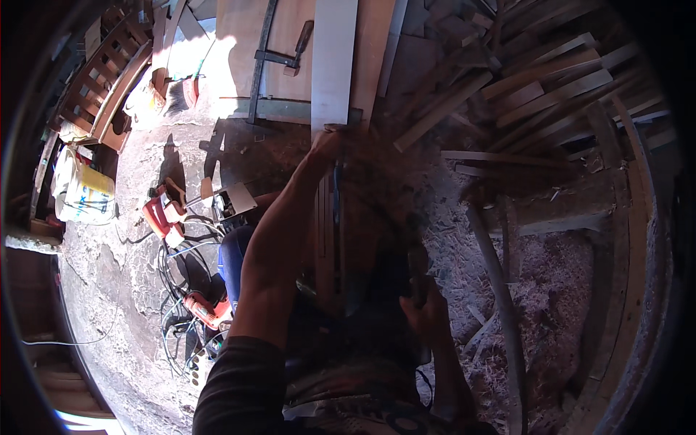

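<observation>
My left hand (328,143) reaches forward to the near end of a pale board (335,61), fingers closed about the top of a long dark bar (336,199). This bar runs back toward my body beside narrow wooden strips (323,225). Low on the right, my right hand (428,313) is wrapped round a dark handle (418,270); shadow hides what it belongs to. Beyond my left hand, a bar clamp (296,61) with a wooden handle lies across wide brown panels (239,65).
Left on the floor are a red power tool (165,217), an orange drill (206,310), tangled cables (170,275) and a white-yellow bucket (85,188). A slatted wooden piece (105,80) and a brush (181,94) stand behind. Scrap boards (544,87) pile up right, above a wooden frame (554,221) and shavings.
</observation>
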The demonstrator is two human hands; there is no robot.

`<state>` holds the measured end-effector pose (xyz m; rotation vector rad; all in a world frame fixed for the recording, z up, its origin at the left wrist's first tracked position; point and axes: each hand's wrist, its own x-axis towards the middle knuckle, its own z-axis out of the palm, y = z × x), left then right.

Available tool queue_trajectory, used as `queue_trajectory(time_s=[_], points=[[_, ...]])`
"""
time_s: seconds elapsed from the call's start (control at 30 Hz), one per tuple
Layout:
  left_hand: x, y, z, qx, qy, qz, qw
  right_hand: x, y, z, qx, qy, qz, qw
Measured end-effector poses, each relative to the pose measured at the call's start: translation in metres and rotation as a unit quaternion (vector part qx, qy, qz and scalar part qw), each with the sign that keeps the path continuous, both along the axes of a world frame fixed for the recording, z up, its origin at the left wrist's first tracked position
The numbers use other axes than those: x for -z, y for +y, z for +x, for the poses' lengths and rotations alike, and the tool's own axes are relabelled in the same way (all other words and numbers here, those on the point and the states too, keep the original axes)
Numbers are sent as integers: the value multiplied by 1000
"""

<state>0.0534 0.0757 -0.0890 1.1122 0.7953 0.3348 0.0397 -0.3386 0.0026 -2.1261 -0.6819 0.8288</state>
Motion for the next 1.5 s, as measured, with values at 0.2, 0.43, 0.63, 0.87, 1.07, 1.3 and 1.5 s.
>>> queue_trajectory(time_s=[0.2,0.43,0.63,0.87,1.07,1.3,1.5], points=[[-141,-72,-68,4,-180,129,975,14,-6,14,-21,-27,0,999],[-140,-92,-86,-42,-22,457,888,12,6,-4,15,113,-6,993],[-120,-97,-69,-226,-169,341,897,13,-1,-20,-41,43,17,998],[-93,-98,-80,-147,-149,341,916,12,-4,-23,-71,33,-26,997],[-71,-92,-78,-139,-150,337,919,13,-3,-22,-69,-1,-15,997],[-57,-102,-99,-19,-175,444,878,8,2,-22,-97,-53,-42,993],[-34,-114,-115,51,-195,509,837,-17,51,-23,-145,-252,129,948]])
